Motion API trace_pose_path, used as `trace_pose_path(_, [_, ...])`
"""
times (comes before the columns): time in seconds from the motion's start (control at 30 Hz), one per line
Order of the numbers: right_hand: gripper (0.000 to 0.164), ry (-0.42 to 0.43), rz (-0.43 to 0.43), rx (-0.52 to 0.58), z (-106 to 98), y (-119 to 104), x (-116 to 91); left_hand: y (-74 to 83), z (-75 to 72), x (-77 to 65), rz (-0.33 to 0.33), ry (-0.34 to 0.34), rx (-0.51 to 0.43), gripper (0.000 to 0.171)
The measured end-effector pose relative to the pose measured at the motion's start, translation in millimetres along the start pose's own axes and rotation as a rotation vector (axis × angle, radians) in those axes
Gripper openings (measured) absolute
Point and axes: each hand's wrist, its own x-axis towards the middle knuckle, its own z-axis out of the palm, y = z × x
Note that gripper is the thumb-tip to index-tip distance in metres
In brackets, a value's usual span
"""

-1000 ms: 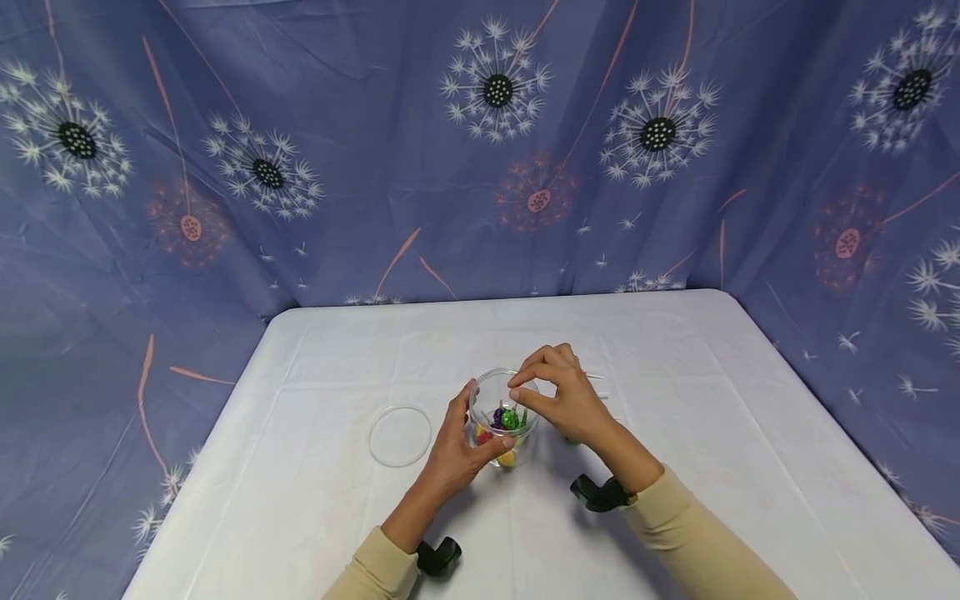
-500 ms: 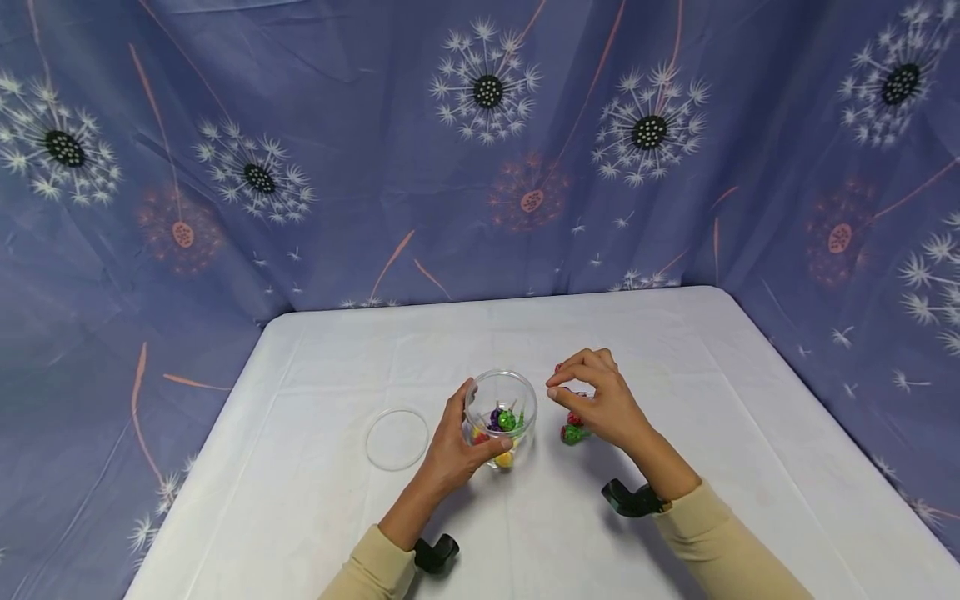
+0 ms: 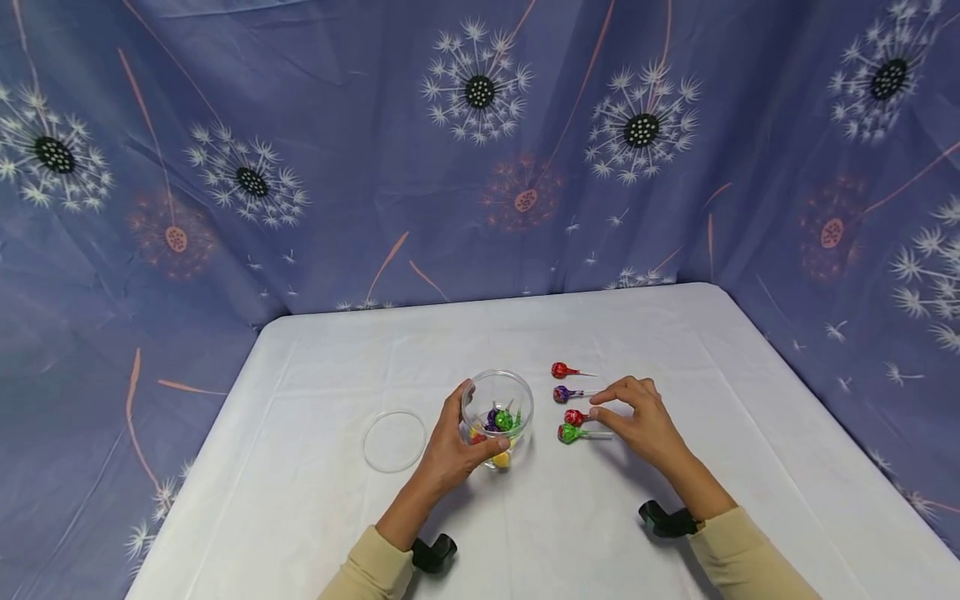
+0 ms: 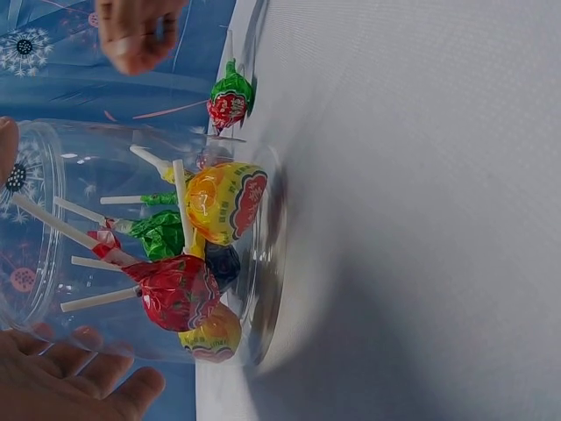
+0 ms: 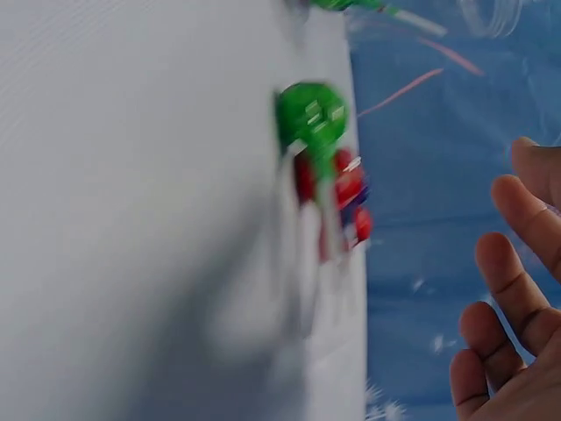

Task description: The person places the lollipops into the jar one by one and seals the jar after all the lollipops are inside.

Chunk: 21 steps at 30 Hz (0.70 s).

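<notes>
My left hand (image 3: 461,446) grips a clear round jar (image 3: 480,400), thumb at the near side and fingers around the far left. Inside the jar, the left wrist view shows a red lollipop (image 4: 180,294), a yellow lollipop (image 4: 223,202), a green lollipop (image 4: 160,235) and others, mostly sticks toward the mouth. My right hand (image 3: 637,421) hovers above the lollipop sticks on the table, thumb and forefinger apart with nothing between them. Under it lie a green lollipop (image 3: 570,433) and a red lollipop (image 3: 574,417), the red one's stick partly hidden by the fingers.
Farther back lie a purple lollipop (image 3: 562,394) and another red lollipop (image 3: 559,370), sticks pointing right. A clear round lid (image 3: 394,412) lies flat left of the jar. The white-covered table (image 3: 300,517) ends at a blue dandelion-print curtain (image 3: 360,167).
My right hand has moved from above the jar's mouth rightward to the row of lollipops, uncovering them. My left hand stays on the jar.
</notes>
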Motion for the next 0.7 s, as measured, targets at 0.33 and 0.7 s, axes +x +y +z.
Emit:
trace_pose_path(0.33, [0.012, -0.070, 0.099, -0.093, 3.7, 27.2, -17.4, -2.1, 0.4, 0.1, 0.023, -0.003, 0.002, 0.100])
trace_pose_path(0.7, [0.010, -0.143, 0.130, -0.139, 7.1, 33.9, -18.9, -4.8, 0.1, 0.0, 0.027, -0.006, 0.001, 0.098])
